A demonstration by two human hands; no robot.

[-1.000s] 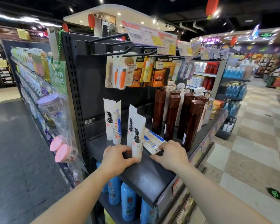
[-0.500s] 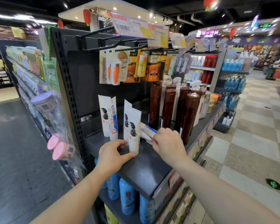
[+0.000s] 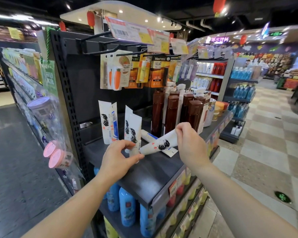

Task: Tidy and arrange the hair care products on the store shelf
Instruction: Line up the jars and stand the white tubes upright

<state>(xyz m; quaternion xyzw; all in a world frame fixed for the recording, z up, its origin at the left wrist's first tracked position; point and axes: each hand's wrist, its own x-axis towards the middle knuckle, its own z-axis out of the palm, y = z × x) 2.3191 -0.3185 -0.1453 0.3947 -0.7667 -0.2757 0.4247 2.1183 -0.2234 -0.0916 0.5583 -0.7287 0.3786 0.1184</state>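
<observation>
— White plastic, that tilted tube point(image 3: 159, 143); who held it?

— The right hand point(image 3: 191, 143) pinched its crimped end, cap end low by the left hand point(image 3: 118, 154); the left pinched the base of a standing tube point(image 3: 132, 133).

— How to finish well?

— I'd judge: swing it upright, cap down, just beside that one; beyond both hands, avoid the brown bottles point(image 3: 172, 112).
</observation>
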